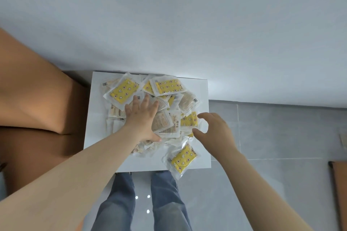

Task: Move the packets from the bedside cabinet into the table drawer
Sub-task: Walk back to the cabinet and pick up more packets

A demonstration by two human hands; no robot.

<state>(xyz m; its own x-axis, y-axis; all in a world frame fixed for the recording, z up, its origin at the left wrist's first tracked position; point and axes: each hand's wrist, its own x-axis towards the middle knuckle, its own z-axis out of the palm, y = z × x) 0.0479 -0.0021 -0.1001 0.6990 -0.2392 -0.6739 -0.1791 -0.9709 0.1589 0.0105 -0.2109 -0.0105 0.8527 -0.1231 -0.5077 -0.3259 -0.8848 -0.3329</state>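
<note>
Several clear packets, some with yellow patterned contents [123, 89] and some beige [162, 123], lie heaped on the white top of the bedside cabinet [203, 90]. My left hand [143, 118] lies flat on the middle of the heap with fingers spread. My right hand [214, 129] hovers at the heap's right side, fingers and thumb loosely curved around nothing, just beside a yellow packet [189, 119]. One yellow packet [183, 157] hangs over the cabinet's front edge. The table drawer is out of view.
A tan bed or headboard [37, 99] fills the left side, touching the cabinet. A white wall [187, 24] stands behind. Grey floor tiles [281, 137] spread to the right, with a brown board [339, 184] at the far right. My legs [163, 202] stand in front of the cabinet.
</note>
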